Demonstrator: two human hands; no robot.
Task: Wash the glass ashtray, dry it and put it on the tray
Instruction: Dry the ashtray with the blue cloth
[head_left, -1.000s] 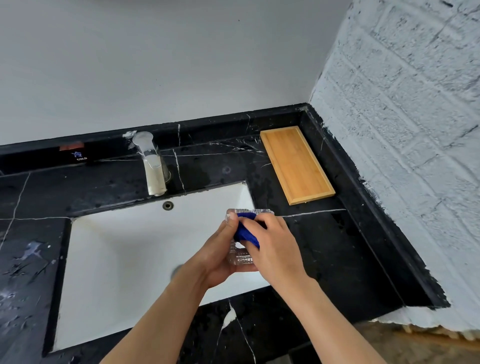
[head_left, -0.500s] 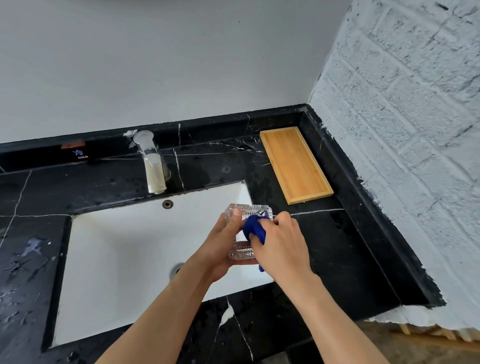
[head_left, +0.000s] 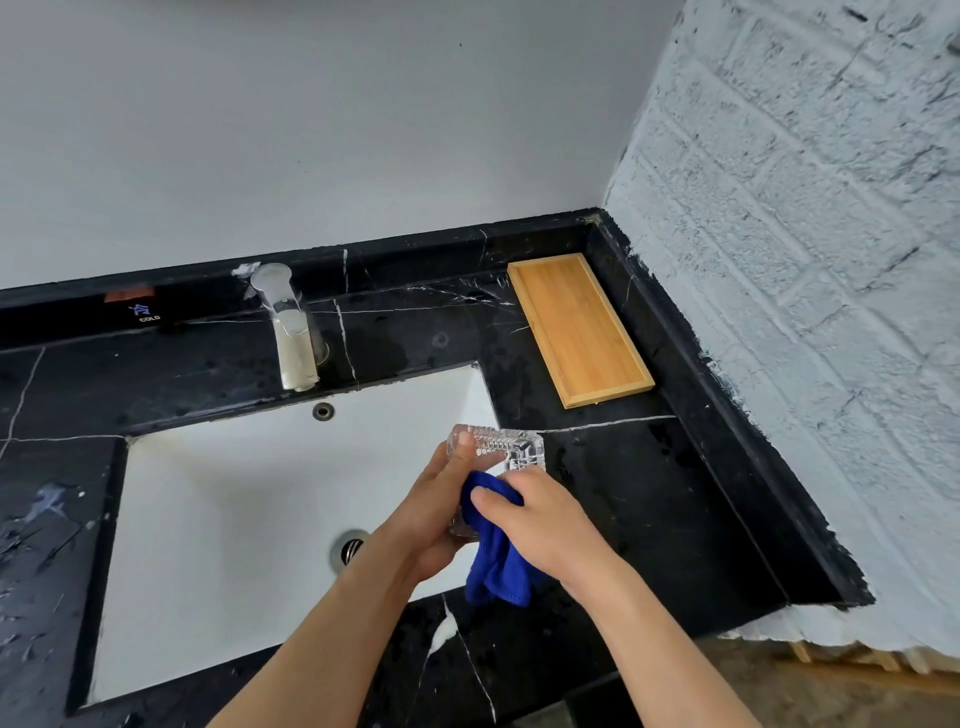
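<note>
1. Overall, black tabletop (head_left: 649, 499) surrounds a white sink (head_left: 234, 519).
2. Wooden tray (head_left: 579, 330) lies bare, near the corner.
3. Left hand (head_left: 434, 512) grips the glass ashtray (head_left: 501, 449) above the sink's right edge.
4. Right hand (head_left: 545, 525) presses a blue cloth (head_left: 493, 551) against it.

Plain grey wall (head_left: 311, 130) behind, smooth, evenly lit. To the right a whitewashed brick wall (head_left: 810, 260), rough, with dark chips and scuffs; paint strays onto the black upstand along its base. Black marble desk (head_left: 649, 499) with white veins fills the corner, wet patches and droplets showing on it. White rectangular sink (head_left: 234, 519) set under the desk, metal drain (head_left: 349, 550) at its floor, overflow hole (head_left: 322, 411) in the back wall. Chrome tap (head_left: 289, 327) stands behind the sink. A small "COLD" label (head_left: 148, 314) on the upstand at left. Brownish floor (head_left: 831, 696) at lower right.
</note>
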